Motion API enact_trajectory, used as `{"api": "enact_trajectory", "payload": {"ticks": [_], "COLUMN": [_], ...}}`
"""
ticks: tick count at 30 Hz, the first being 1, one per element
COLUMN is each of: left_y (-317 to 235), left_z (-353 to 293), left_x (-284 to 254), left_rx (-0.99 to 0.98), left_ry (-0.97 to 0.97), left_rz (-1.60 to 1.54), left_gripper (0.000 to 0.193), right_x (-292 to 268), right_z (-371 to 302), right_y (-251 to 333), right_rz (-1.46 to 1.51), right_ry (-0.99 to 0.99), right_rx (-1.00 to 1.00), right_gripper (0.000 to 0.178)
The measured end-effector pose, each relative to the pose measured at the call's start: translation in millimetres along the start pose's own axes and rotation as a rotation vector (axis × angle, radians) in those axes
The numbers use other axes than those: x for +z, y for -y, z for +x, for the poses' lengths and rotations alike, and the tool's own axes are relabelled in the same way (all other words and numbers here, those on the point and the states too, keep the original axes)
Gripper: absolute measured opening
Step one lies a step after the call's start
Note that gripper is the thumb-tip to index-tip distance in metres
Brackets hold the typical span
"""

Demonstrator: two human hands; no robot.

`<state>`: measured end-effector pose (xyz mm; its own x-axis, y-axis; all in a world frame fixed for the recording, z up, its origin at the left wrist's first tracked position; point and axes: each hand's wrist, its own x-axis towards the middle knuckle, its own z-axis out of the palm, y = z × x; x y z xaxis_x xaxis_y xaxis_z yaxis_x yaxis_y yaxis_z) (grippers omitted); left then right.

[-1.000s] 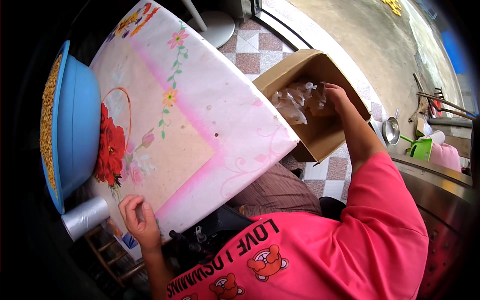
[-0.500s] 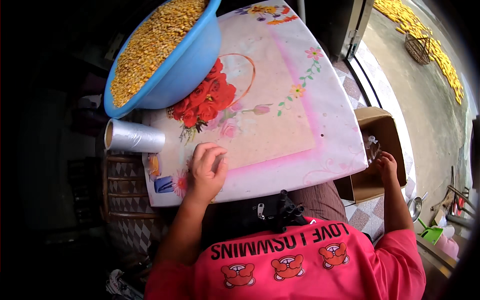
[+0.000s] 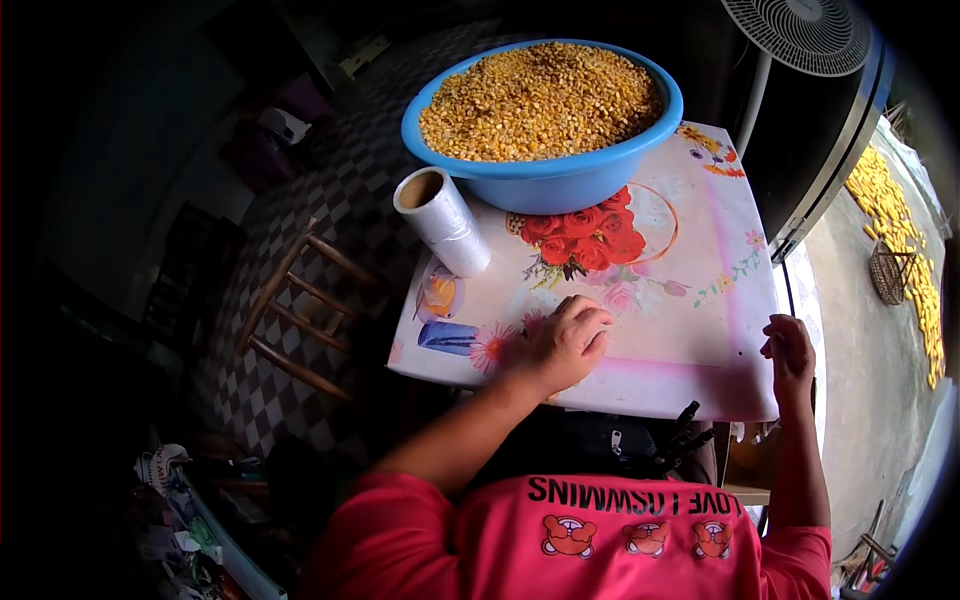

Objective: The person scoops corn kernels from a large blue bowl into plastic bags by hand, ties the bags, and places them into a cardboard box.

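Observation:
My left hand lies on the near part of the table, palm down. Its fingers bend loosely, the thumb a little apart, and I see nothing in it. Off the table's right edge my right hand is raised, its fingers half curled with gaps between them; no object shows there. Upright but leaning in view, a roll of clear plastic film stands at the table's left edge. Behind it a big blue basin holds a heap of yellow corn kernels.
Left of the table stands a wooden chair on a checkered floor. A cardboard box sits below the right edge, mostly hidden. Beyond the doorway lie corn cobs and a basket. A fan stands at the back right.
My view has swung, so the basin and film roll appear farther right. The right hand has come up from over the box to beside the table edge. The left hand stays on the table.

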<state>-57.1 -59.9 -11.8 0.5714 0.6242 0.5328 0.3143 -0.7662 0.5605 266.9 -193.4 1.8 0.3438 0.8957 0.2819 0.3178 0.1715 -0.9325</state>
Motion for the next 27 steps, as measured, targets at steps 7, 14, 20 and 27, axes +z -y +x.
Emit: {"api": "enact_trajectory", "payload": {"ticks": [7, 14, 20, 27], "left_y": [6.5, 46.8, 51.1, 28.3], "left_z": [-5.5, 27.6, 45.5, 46.1], "left_x": [-53.0, -191.3, -220.7, -222.2], "left_rx": [0.025, -0.073, -0.291, -0.034], "left_ry": [-0.283, -0.465, 0.108, 0.138], "left_rz": [0.038, 0.411, 0.677, 0.723], "left_gripper": [0.024, 0.039, 0.035, 0.021], "right_x": [57.4, 59.8, 58.7, 56.1], "right_z": [3.3, 2.6, 2.3, 2.6], "right_y": [14.9, 18.3, 18.3, 14.5], "right_rz": [-0.449, -0.446, -0.422, -0.406], "right_ry": [0.085, 0.06, 0.055, 0.058], "right_rx": [-0.204, -0.144, -0.126, -0.094], "right_gripper": [0.021, 0.018, 0.016, 0.014]}}
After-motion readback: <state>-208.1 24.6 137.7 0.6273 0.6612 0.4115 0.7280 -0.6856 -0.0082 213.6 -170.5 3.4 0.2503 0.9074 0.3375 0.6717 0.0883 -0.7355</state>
